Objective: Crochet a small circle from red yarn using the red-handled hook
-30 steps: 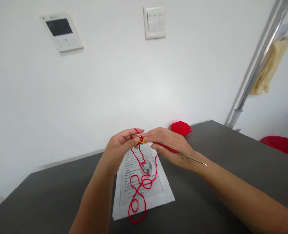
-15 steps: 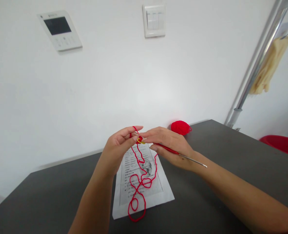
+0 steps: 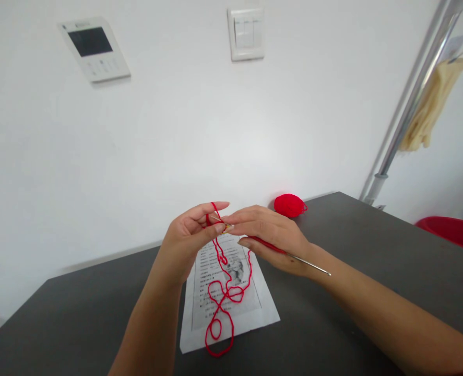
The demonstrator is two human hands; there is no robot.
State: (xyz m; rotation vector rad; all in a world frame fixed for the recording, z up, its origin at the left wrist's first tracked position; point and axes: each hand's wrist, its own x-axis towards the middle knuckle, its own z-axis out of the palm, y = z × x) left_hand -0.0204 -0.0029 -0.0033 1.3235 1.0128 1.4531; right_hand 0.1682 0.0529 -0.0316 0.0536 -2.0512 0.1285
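Note:
My right hand (image 3: 272, 235) is closed round a crochet hook (image 3: 268, 245) with a red grip and metal ends; its back end sticks out over my wrist. My left hand (image 3: 190, 232) pinches a small piece of red crochet work, mostly hidden by the fingers, and red yarn (image 3: 214, 207) loops over its raised index finger. A bit of yellow, perhaps a stitch marker (image 3: 227, 228), shows between the fingertips. The hook's front tip lies by the left index finger and the yarn. Loose red yarn (image 3: 231, 326) trails down in loops onto a printed sheet (image 3: 254, 318).
A red yarn ball (image 3: 289, 205) sits at the back of the dark table (image 3: 333, 313) against the white wall. A red rounded object (image 3: 450, 233) stands beyond the right edge. A metal pole (image 3: 411, 104) and pale gloves (image 3: 430, 109) are at the right.
The hook has turned slightly, its back end now lower. The work has tipped behind my left thumb, showing less of the yellow piece. The yarn strands beneath hang closer together.

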